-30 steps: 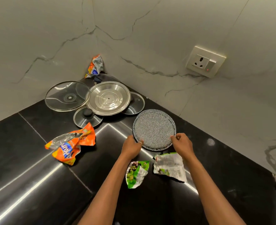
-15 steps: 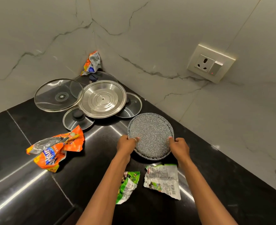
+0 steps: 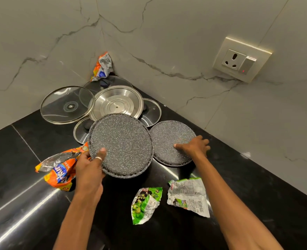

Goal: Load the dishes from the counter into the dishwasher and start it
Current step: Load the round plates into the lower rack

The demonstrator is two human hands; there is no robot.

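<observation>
Two grey speckled round plates are in view. My left hand [image 3: 90,166] grips the near-left rim of one speckled plate [image 3: 122,143] and holds it lifted above the black counter [image 3: 239,177]. The second speckled plate [image 3: 167,138] lies flat on the counter to its right. My right hand [image 3: 194,146] rests on that plate's right side, thumb on top and fingers over the far rim. Behind them in the corner lie a steel lid [image 3: 116,104] and several glass lids, the largest glass lid [image 3: 67,105] at the left.
Crumpled wrappers lie about: an orange packet [image 3: 58,170] under my left hand, a green packet [image 3: 146,202] and a white packet [image 3: 187,196] in front, another orange wrapper [image 3: 102,66] in the corner. A wall socket [image 3: 241,59] sits at the right. Marble walls enclose the corner.
Both hands held one stack of plates on the counter. Now my left hand has lifted the top plate away to the left, and my right hand stays on the plate left below.
</observation>
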